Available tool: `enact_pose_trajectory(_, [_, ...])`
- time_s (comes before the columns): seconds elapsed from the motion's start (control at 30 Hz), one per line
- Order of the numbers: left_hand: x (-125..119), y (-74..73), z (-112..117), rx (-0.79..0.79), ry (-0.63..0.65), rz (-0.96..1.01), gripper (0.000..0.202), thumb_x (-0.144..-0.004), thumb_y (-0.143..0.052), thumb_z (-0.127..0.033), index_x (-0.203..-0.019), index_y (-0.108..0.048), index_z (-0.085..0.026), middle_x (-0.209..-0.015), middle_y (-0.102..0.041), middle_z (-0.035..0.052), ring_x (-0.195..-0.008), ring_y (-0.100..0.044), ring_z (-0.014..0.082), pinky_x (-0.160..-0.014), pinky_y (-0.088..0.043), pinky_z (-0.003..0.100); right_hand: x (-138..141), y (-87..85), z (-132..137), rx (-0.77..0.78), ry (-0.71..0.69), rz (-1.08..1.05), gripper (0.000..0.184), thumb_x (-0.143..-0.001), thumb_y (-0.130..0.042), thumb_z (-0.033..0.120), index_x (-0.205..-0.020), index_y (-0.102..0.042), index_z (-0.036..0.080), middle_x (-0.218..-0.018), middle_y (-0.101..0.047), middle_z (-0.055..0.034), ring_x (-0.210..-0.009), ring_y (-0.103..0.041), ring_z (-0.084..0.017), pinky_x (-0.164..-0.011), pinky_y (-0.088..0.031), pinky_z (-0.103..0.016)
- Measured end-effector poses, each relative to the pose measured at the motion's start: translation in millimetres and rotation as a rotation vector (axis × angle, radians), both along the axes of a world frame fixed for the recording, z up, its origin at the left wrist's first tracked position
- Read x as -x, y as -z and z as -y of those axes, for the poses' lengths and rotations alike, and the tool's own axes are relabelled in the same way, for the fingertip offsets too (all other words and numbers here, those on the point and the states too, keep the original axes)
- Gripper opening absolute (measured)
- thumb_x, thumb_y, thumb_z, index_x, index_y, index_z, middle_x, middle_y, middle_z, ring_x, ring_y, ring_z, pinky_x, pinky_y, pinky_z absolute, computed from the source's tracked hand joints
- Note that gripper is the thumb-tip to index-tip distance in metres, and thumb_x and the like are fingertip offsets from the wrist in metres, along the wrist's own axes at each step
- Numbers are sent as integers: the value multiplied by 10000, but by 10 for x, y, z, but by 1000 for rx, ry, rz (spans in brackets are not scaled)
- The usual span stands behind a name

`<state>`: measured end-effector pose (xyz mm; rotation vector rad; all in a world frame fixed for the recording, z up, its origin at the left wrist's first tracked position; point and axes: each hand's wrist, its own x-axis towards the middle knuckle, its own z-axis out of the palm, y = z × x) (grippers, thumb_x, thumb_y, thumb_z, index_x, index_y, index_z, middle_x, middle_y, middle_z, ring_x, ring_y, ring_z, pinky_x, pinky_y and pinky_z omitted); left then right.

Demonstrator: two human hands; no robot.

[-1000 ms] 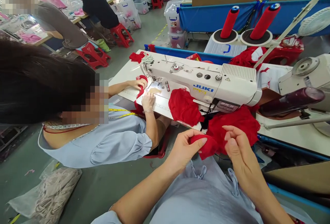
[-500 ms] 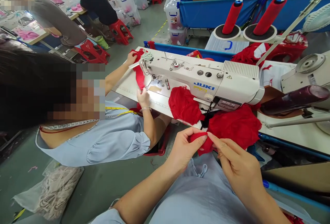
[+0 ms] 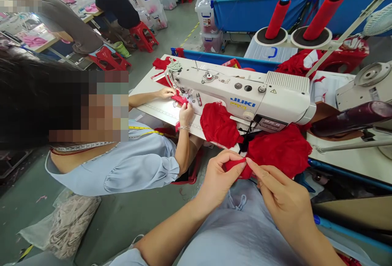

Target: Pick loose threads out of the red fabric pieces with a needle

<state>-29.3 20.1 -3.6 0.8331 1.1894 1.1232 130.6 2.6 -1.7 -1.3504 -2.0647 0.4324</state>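
Observation:
Between my hands, in front of my body, is a small piece of red fabric (image 3: pixel 235 164). My left hand (image 3: pixel 219 176) is closed on its left part, thumb on top and fingers behind. At its right end my right hand (image 3: pixel 281 190) pinches the fabric's edge between thumb and forefinger, the fingertips of both hands nearly touching. Just beyond them lies a heap of red fabric (image 3: pixel 280 149) at the table's edge. Another red bundle (image 3: pixel 219 124) rests on the sewing machine table (image 3: pixel 153 102) further left.
A co-worker in a light blue top (image 3: pixel 141 164) sits at my left, hands at the needle of a white sewing machine (image 3: pixel 245 94). Red thread cones (image 3: pixel 278 17) stand behind it. A bag of beige strips (image 3: pixel 72 223) lies on the floor. A dark red padded arm (image 3: pixel 352 118) juts in at right.
The co-worker's hands have moved toward the needle with a red piece, and other red fabric now lies at the table's far left. My own hands have hardly moved.

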Motion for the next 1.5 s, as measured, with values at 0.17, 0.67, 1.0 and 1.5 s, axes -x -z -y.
enact_pose_trajectory(0.17, [-21,7,-14,64,7,163,131,-734,-761,-277,-730,-713,-156,-810,-616,21,-724,-542,126,-700,-430,252,42,-60,-45,28,-38,-192,420,-910,-461,94,-1240,-677,240,-791,-683,-36,-549,-621,-98,-508,-511,-177])
enact_pose_trajectory(0.67, [-40,-9,-21,63,-28,145,173,-713,-785,-295,-713,-706,-141,-779,-622,18,-720,-540,123,-680,-426,242,22,-54,-72,39,-45,-172,398,-914,-463,102,-1220,-690,216,-707,-640,-26,-524,-588,-91,-486,-484,-176])
enact_pose_trajectory(1.0, [-27,-41,-16,141,16,284,226,-699,-800,-312,-706,-683,-120,-758,-614,10,-611,-552,93,-591,-450,233,79,-10,-50,475,97,-693,269,-864,-607,204,-1087,-754,234,-617,-617,23,-424,-529,-73,-398,-449,-174])
enact_pose_trajectory(1.5, [-17,-17,27,267,-31,325,331,-613,-855,-373,-724,-687,-111,-645,-654,16,-566,-582,99,-565,-458,214,15,35,-24,3,-105,-143,419,-917,-446,62,-1265,-653,168,-751,-643,-27,-556,-590,-86,-518,-482,-168])
